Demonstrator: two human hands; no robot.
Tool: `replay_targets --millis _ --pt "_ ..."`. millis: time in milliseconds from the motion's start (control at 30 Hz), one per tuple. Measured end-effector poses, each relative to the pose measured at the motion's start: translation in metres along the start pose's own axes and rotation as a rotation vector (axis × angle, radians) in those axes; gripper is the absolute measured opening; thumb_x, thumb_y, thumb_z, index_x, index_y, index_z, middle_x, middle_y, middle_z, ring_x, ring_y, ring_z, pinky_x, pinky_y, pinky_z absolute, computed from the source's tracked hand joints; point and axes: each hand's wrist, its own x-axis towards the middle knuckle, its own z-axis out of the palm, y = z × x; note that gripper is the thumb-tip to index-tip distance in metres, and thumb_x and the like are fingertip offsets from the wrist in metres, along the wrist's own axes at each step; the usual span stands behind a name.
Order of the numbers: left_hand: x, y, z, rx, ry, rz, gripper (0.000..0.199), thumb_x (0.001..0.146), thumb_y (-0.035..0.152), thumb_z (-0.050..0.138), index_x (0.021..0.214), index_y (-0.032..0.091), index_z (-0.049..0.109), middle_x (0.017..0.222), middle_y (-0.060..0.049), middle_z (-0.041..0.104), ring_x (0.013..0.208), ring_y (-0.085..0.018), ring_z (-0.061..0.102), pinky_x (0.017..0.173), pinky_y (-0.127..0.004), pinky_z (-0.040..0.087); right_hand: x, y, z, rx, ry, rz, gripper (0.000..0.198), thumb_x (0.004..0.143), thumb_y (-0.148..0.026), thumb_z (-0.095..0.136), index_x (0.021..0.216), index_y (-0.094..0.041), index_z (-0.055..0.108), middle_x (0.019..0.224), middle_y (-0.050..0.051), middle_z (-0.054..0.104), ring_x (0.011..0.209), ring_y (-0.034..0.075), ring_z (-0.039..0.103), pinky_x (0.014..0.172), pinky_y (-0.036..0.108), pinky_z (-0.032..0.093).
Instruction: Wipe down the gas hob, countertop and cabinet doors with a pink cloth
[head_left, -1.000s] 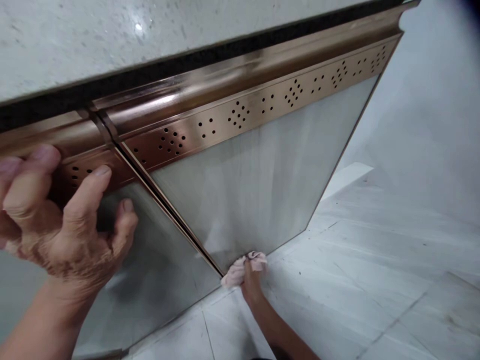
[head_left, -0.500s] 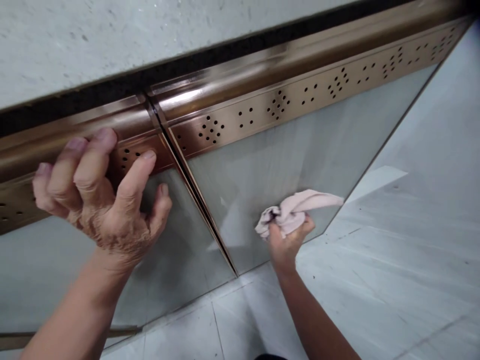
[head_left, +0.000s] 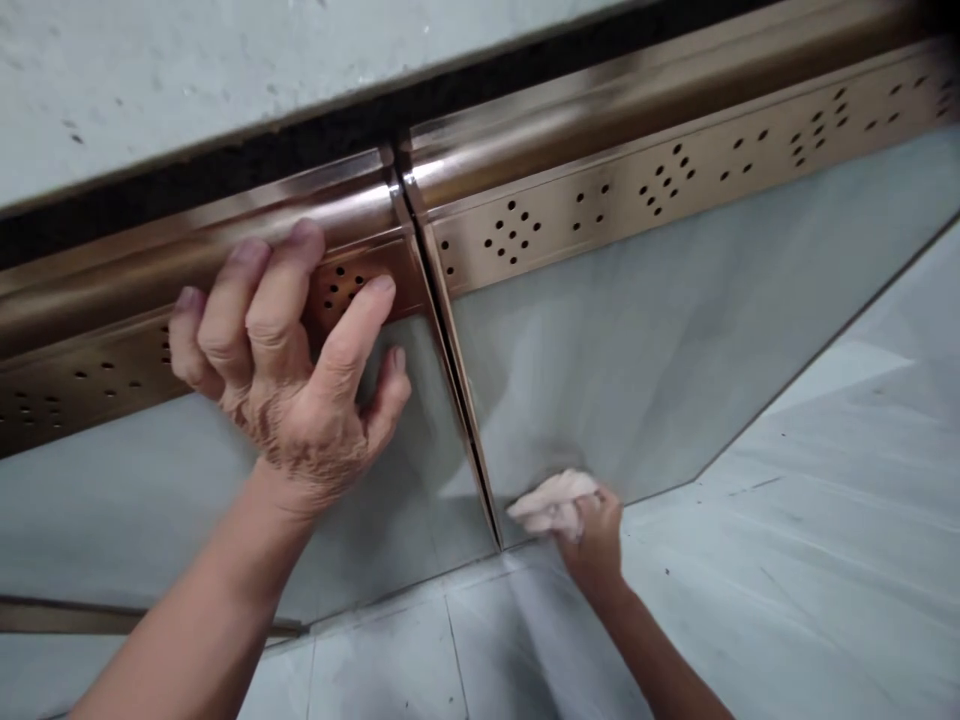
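Note:
My left hand [head_left: 300,370] rests with fingers spread against the copper-coloured, perforated top trim [head_left: 352,285] of the left cabinet door [head_left: 397,440]. Its fingertips touch the rounded edge of that trim. Low on the right cabinet door [head_left: 637,350], my right hand [head_left: 596,530] grips a crumpled pale cloth [head_left: 555,500] and presses it near the door's bottom edge, close to the gap between the doors. The fingers of my right hand are partly hidden by the cloth.
Above the doors juts a light speckled countertop [head_left: 187,80] with a dark strip beneath it. Pale floor tiles [head_left: 750,580] spread below and to the right. A brownish bar [head_left: 150,617] lies low at the left.
My right hand has carried the cloth down the right door toward its bottom edge. My left hand keeps its place on the trim; the whole view has shifted.

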Motion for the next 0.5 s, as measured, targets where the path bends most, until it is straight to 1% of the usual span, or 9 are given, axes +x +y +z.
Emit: replay_targets --millis 67,133,167,200,233,300,367,433,500 --pt "-0.001 0.0 0.0 -0.063 -0.07 -0.043 0.044 0.092 0.041 0.062 0.134 0.03 0.054 0.16 0.005 0.032 0.155 -0.033 0.008 0.124 -0.068 0.011 0.052 -0.02 -0.023 0.005 0.181 -0.02 0.048 0.078 -0.042 0.061 0.119 -0.019 0.051 0.114 0.012 0.045 0.108 0.03 0.047 0.092 0.055 0.045" --pt "-0.002 -0.001 0.001 -0.06 -0.107 -0.042 0.044 0.095 0.04 0.058 0.136 0.027 0.052 0.162 0.004 0.027 0.155 -0.032 0.006 0.124 -0.068 0.012 0.104 -0.055 -0.042 0.076 0.367 -0.043 0.068 0.071 -0.036 0.066 0.132 -0.019 0.04 0.116 0.011 0.043 0.107 0.028 0.049 0.095 0.054 0.045" --pt "-0.002 -0.001 0.002 -0.038 -0.105 -0.031 0.044 0.096 0.04 0.056 0.137 0.027 0.051 0.163 0.004 0.026 0.155 -0.031 0.007 0.124 -0.068 0.012 0.126 -0.076 -0.049 0.116 0.425 -0.076 0.075 0.07 -0.033 0.067 0.136 -0.02 0.035 0.119 0.011 0.042 0.107 0.027 0.05 0.095 0.053 0.045" --pt "-0.002 -0.001 0.003 -0.003 -0.082 -0.01 0.044 0.096 0.039 0.056 0.138 0.027 0.05 0.164 0.004 0.025 0.155 -0.03 0.01 0.124 -0.067 0.011 0.142 -0.098 -0.054 0.135 0.441 -0.108 0.081 0.07 -0.032 0.068 0.141 -0.02 0.031 0.122 0.012 0.042 0.109 0.027 0.05 0.096 0.052 0.045" --pt "-0.001 -0.001 0.003 0.042 -0.041 0.019 0.043 0.096 0.039 0.055 0.138 0.029 0.05 0.163 0.004 0.026 0.154 -0.029 0.015 0.124 -0.066 0.013 0.151 -0.119 -0.056 0.12 0.428 -0.139 0.083 0.07 -0.033 0.068 0.143 -0.02 0.031 0.123 0.013 0.042 0.111 0.029 0.049 0.097 0.054 0.044" --pt "0.002 -0.001 0.004 0.141 0.066 0.091 0.043 0.094 0.038 0.057 0.136 0.033 0.051 0.161 0.005 0.031 0.151 -0.026 0.027 0.122 -0.061 0.02 0.152 -0.152 -0.05 0.046 0.355 -0.218 0.078 0.073 -0.036 0.067 0.144 -0.022 0.037 0.123 0.013 0.043 0.115 0.032 0.047 0.099 0.057 0.041" --pt "0.001 0.001 0.004 0.196 0.133 0.14 0.044 0.092 0.036 0.059 0.136 0.036 0.052 0.16 0.004 0.035 0.148 -0.025 0.033 0.12 -0.057 0.025 0.13 -0.169 -0.033 -0.026 0.276 -0.332 0.063 0.078 -0.036 0.066 0.138 -0.026 0.047 0.123 0.013 0.043 0.117 0.033 0.045 0.099 0.058 0.04" --pt "-0.009 0.004 0.003 0.182 0.097 0.146 0.048 0.09 0.034 0.06 0.137 0.036 0.051 0.161 0.001 0.034 0.15 -0.026 0.03 0.12 -0.056 0.025 0.095 -0.169 -0.012 -0.048 0.229 -0.457 0.049 0.083 -0.029 0.065 0.13 -0.032 0.054 0.123 0.011 0.044 0.117 0.031 0.046 0.098 0.053 0.041" --pt "-0.034 0.007 0.0 0.144 -0.016 0.134 0.054 0.088 0.033 0.062 0.141 0.034 0.048 0.162 -0.003 0.03 0.152 -0.029 0.023 0.121 -0.056 0.022 0.058 -0.153 0.005 -0.06 0.167 -0.561 0.039 0.084 -0.02 0.065 0.12 -0.034 0.059 0.12 0.008 0.047 0.115 0.028 0.048 0.095 0.048 0.043"
